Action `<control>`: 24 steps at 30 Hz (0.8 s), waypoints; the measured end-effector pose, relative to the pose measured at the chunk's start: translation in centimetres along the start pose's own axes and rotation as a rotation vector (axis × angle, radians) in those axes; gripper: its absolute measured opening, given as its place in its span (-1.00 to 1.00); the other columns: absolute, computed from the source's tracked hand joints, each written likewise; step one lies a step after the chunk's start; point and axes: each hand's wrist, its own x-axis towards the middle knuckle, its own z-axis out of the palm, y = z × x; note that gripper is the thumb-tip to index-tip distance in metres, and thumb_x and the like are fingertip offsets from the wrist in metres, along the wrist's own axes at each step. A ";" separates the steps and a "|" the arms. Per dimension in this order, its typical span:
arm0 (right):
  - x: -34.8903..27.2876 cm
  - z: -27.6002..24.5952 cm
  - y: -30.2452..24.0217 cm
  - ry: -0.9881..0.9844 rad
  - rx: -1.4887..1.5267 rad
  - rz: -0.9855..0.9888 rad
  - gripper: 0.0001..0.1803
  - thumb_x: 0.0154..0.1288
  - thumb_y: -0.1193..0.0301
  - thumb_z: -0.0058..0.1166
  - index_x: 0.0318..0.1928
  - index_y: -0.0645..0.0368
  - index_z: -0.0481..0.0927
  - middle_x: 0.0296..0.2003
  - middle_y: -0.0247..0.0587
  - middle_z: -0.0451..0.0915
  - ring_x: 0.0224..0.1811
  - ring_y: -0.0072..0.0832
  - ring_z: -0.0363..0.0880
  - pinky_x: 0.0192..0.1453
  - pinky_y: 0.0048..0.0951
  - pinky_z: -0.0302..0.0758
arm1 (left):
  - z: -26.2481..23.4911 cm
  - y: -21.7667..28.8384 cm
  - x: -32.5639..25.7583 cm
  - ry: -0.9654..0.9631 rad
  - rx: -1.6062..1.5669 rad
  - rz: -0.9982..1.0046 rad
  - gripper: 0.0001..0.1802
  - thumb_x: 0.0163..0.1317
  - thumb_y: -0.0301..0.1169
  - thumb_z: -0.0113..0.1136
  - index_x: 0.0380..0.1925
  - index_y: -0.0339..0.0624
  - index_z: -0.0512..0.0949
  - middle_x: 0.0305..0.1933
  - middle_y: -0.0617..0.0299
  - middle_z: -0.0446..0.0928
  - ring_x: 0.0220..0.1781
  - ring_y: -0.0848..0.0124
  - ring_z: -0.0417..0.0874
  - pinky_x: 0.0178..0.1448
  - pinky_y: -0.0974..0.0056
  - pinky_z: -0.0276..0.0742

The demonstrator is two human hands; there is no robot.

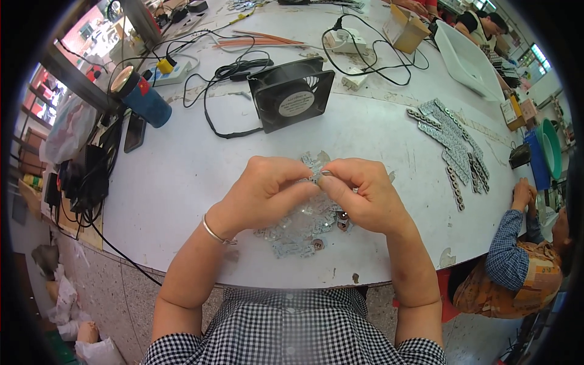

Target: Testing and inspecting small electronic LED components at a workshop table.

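Observation:
My left hand (265, 190) and my right hand (360, 193) meet over the middle of the near table, thumb and forefinger of each pinched together. A tiny part sits between their fingertips, mostly hidden; a silvery glint shows at the right fingertips, and I cannot make out its kind. Under and around my hands lies a loose heap of small pale circuit-board pieces (294, 248) mixed with clear plastic bits. A round brown-and-silver part (318, 244) lies at the heap's near edge. A bracelet circles my left wrist.
A black square fan (291, 95) stands beyond my hands, its cable curling left. A blue tumbler (143, 99) and a phone (135, 132) are at left. Rows of linked board strips (447, 137) lie at right. Farther back are a power strip (170, 71), a white tub (465, 61) and co-workers.

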 end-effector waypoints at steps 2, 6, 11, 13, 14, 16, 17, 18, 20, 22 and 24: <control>0.0 0.0 0.0 0.008 0.087 -0.004 -0.84 0.38 0.45 0.08 -0.31 0.30 0.62 -0.62 -0.45 0.43 -0.57 -0.69 0.33 -0.50 -0.55 0.28 | -0.8 0.3 0.1 -0.053 -0.067 -0.009 -0.87 0.20 -0.46 0.32 -0.34 -0.34 0.64 -0.55 0.25 0.53 -0.54 0.56 0.45 -0.46 0.40 0.36; 0.1 -0.6 -0.6 -0.187 0.489 0.231 -0.83 0.44 0.44 0.02 -0.22 0.29 0.61 -0.54 -0.49 0.47 -0.56 -0.76 0.34 -0.48 -0.63 0.29 | -2.2 0.8 -0.1 -0.229 -0.378 -0.274 -0.89 0.21 -0.49 0.26 -0.34 -0.32 0.65 -0.48 0.26 0.58 -0.47 0.54 0.53 -0.36 0.39 0.47; 0.5 0.1 0.4 0.036 0.391 0.293 -0.82 0.47 0.44 -0.02 -0.19 0.28 0.59 -0.53 -0.50 0.49 -0.56 -0.77 0.36 -0.47 -0.65 0.31 | 0.0 -0.3 0.1 0.040 -0.325 -0.118 -0.89 0.32 -0.55 0.17 -0.19 -0.30 0.62 -0.39 0.31 0.58 -0.36 0.55 0.58 -0.28 0.45 0.50; 0.5 0.3 0.4 0.071 0.234 0.334 -0.82 0.46 0.43 -0.02 -0.22 0.28 0.59 -0.54 -0.51 0.48 -0.55 -0.76 0.36 -0.46 -0.64 0.32 | 0.5 -0.3 0.3 0.104 -0.333 -0.191 -0.83 0.31 -0.59 0.15 -0.12 -0.30 0.61 -0.37 0.27 0.60 -0.35 0.53 0.59 -0.26 0.44 0.51; 0.5 0.2 0.5 0.073 0.234 0.334 -0.82 0.46 0.43 -0.02 -0.22 0.28 0.59 -0.54 -0.51 0.48 -0.55 -0.76 0.36 -0.46 -0.64 0.32 | 0.9 -0.8 0.3 0.152 -0.102 -0.029 -0.78 0.27 -0.62 0.16 -0.08 -0.29 0.61 -0.39 0.24 0.59 -0.37 0.51 0.60 -0.28 0.43 0.52; 0.3 0.2 0.6 0.115 -0.006 0.241 -0.82 0.43 0.43 0.00 -0.25 0.29 0.58 -0.54 -0.47 0.49 -0.53 -0.73 0.35 -0.44 -0.60 0.32 | 1.2 -0.9 0.4 0.197 0.130 0.132 -0.72 0.24 -0.65 0.17 -0.04 -0.29 0.61 -0.40 0.20 0.59 -0.39 0.48 0.60 -0.29 0.42 0.52; 0.3 0.2 0.6 0.116 -0.005 0.242 -0.82 0.43 0.43 0.00 -0.25 0.29 0.58 -0.54 -0.47 0.49 -0.53 -0.73 0.35 -0.44 -0.60 0.32 | 1.3 -0.8 0.4 0.213 0.185 0.157 -0.67 0.19 -0.65 0.22 -0.01 -0.28 0.61 -0.41 0.17 0.58 -0.42 0.43 0.59 -0.31 0.38 0.52; 0.3 0.2 0.6 0.127 -0.059 0.184 -0.83 0.41 0.44 0.01 -0.26 0.30 0.58 -0.55 -0.44 0.48 -0.53 -0.71 0.34 -0.44 -0.57 0.31 | 1.4 -0.8 0.4 0.230 0.240 0.181 -0.61 0.15 -0.65 0.26 0.03 -0.26 0.60 -0.42 0.13 0.57 -0.45 0.38 0.59 -0.33 0.35 0.52; 0.3 0.3 0.5 0.138 -0.111 0.127 -0.84 0.39 0.45 0.02 -0.27 0.31 0.57 -0.56 -0.40 0.47 -0.53 -0.69 0.32 -0.44 -0.54 0.31 | 1.2 -1.0 0.3 0.196 0.286 0.198 -0.62 0.14 -0.63 0.28 0.01 -0.28 0.60 -0.42 0.12 0.57 -0.46 0.34 0.58 -0.36 0.33 0.52; 0.2 0.6 0.4 0.139 -0.122 0.070 -0.85 0.37 0.46 0.03 -0.27 0.32 0.57 -0.58 -0.36 0.45 -0.52 -0.66 0.32 -0.44 -0.50 0.31 | 1.1 -1.3 0.3 0.164 0.332 0.214 -0.63 0.13 -0.61 0.31 -0.01 -0.29 0.60 -0.43 0.11 0.57 -0.48 0.31 0.58 -0.38 0.30 0.51; 0.2 0.6 0.5 0.135 -0.127 0.059 -0.85 0.37 0.47 0.03 -0.27 0.32 0.57 -0.58 -0.35 0.45 -0.52 -0.66 0.32 -0.43 -0.50 0.31 | 1.1 -1.5 0.4 0.167 0.358 0.273 -0.66 0.12 -0.59 0.32 -0.05 -0.32 0.60 -0.43 0.09 0.57 -0.49 0.25 0.58 -0.40 0.27 0.51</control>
